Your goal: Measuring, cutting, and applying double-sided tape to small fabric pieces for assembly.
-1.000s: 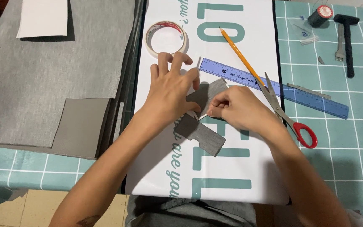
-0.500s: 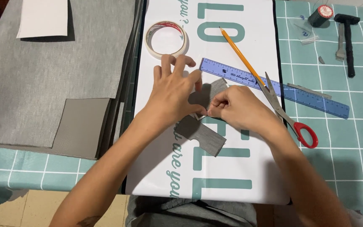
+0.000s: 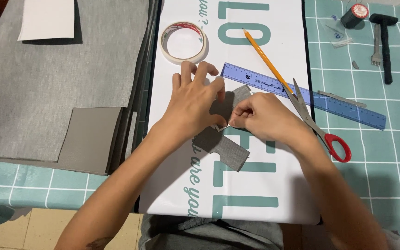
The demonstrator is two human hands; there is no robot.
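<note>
A small grey cut-out piece of fabric [image 3: 228, 150] lies on a white banner with teal letters [image 3: 255, 185]. My left hand [image 3: 195, 99] presses flat on the piece, fingers spread. My right hand [image 3: 260, 115] pinches the piece's edge at the middle, where a thin white strip shows. Part of the grey piece is hidden under both hands.
A roll of tape [image 3: 184, 41] lies above my left hand. An orange pencil [image 3: 265, 58], a blue ruler [image 3: 311, 95] and red-handled scissors [image 3: 322, 127] lie to the right. Grey fabric sheets [image 3: 61, 74] cover the left. A hammer [image 3: 385, 41], pronged tool [image 3: 376, 46] and thread spool [image 3: 353, 15] sit far right.
Both hands stay on the grey piece; the fingers have shifted only slightly.
</note>
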